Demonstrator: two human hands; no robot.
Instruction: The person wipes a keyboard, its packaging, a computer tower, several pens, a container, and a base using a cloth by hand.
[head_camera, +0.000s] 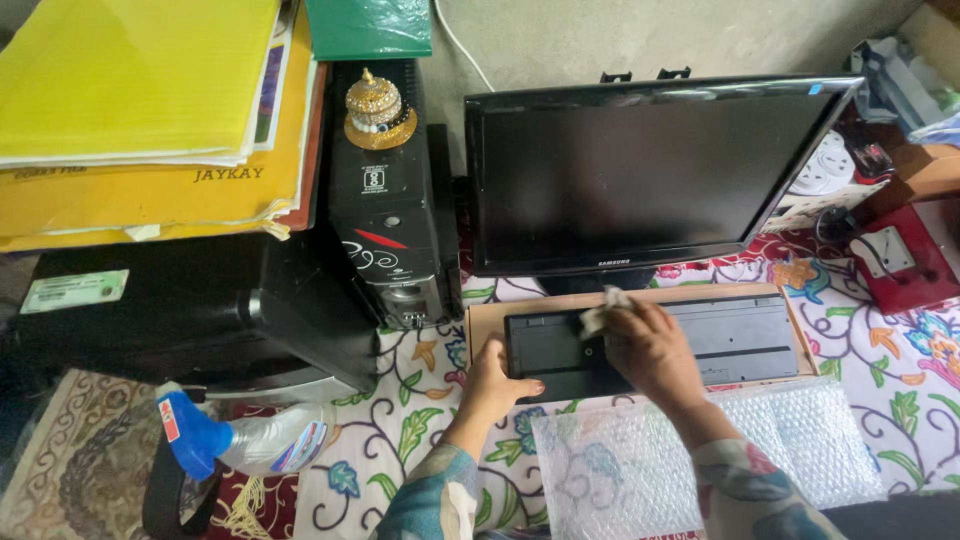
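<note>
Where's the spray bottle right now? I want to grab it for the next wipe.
In the head view the spray bottle lies on its side at lower left, on the floral cloth beside the black case, left of the left hand.
</note>
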